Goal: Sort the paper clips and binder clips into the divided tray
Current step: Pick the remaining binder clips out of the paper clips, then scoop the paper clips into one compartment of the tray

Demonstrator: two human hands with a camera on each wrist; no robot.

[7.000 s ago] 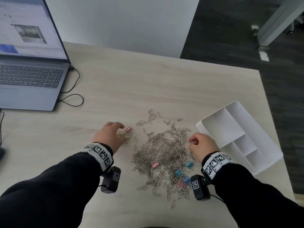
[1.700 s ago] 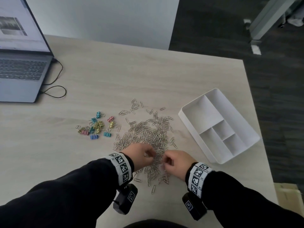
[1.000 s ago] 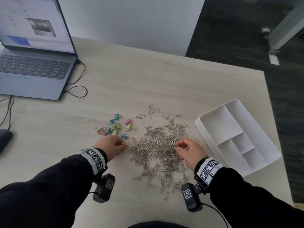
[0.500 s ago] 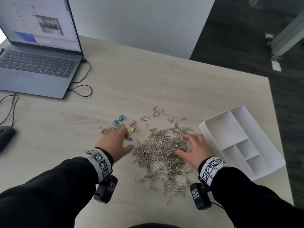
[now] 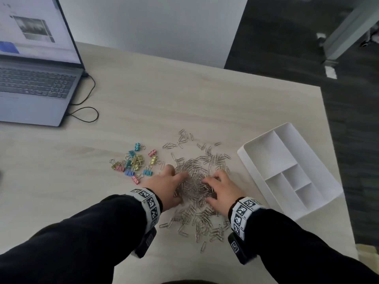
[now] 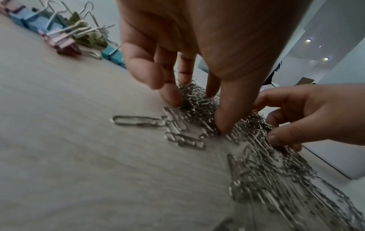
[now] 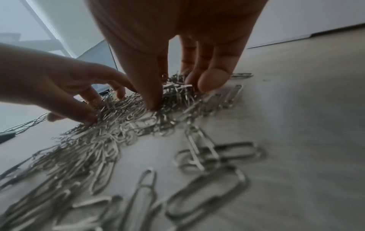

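A heap of silver paper clips (image 5: pixel 194 181) lies mid-table, with strays trailing toward me. My left hand (image 5: pixel 174 183) and right hand (image 5: pixel 213 189) flank it, fingertips dug into its two sides and facing each other. In the left wrist view my left hand (image 6: pixel 197 115) has thumb and fingers pointing down into the paper clips (image 6: pixel 256 164). The right wrist view shows my right hand (image 7: pixel 177 95) doing the same in the paper clips (image 7: pixel 98 140). Neither hand lifts anything. Coloured binder clips (image 5: pixel 133 162) sit grouped left of the heap. The white divided tray (image 5: pixel 270 156) stands to the right, holding nothing.
An open laptop (image 5: pixel 37 85) stands at the back left with a black cable (image 5: pixel 84 111) looping beside it. The table's right edge (image 5: pixel 328 150) runs just past the tray, with dark floor beyond.
My left hand left the binder clips and slid right onto the paper clip heap. My right hand drew in from the heap's right side, so both now press it from opposite sides.
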